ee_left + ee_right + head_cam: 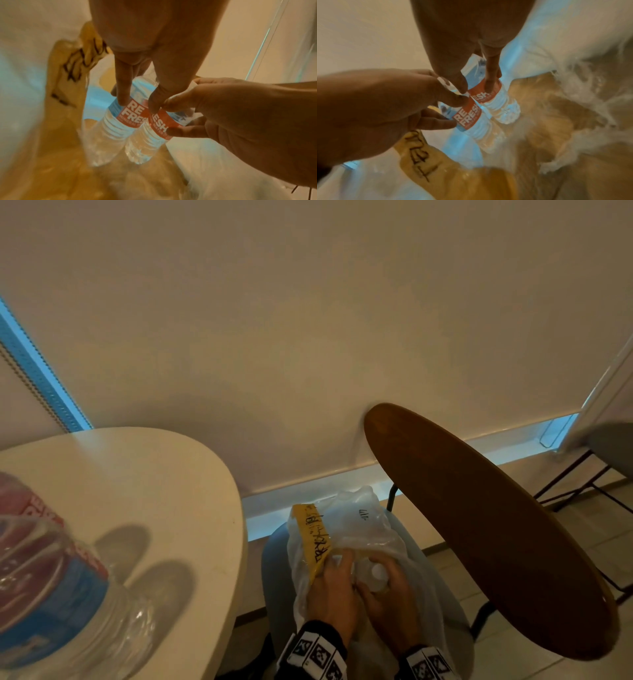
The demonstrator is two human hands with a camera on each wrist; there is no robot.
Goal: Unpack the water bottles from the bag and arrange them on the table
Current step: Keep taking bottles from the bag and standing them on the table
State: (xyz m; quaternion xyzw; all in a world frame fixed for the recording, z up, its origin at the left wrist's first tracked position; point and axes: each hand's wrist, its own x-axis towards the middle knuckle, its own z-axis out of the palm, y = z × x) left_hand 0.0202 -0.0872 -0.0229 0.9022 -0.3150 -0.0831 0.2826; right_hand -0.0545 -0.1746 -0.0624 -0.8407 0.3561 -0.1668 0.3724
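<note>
Two clear water bottles with red and blue labels stand side by side inside a clear plastic bag [370, 529] with a yellow strip. My left hand [138, 104] reaches down into the bag, finger and thumb curled round the left bottle [118, 121]. My right hand [476, 88] grips the right bottle [498, 102] the same way at its label. In the head view both hands, left hand [334, 580] and right hand [387, 590], are in the bag's mouth, and a white cap [376, 571] shows between them. More bottles [51, 587] stand on the table.
The round cream table [154, 481] is on the left, its edge close to the bag. The bag sits on a grey chair seat [274, 559]. The chair's brown wooden back [479, 525] rises on the right. A wall and a window sill are behind.
</note>
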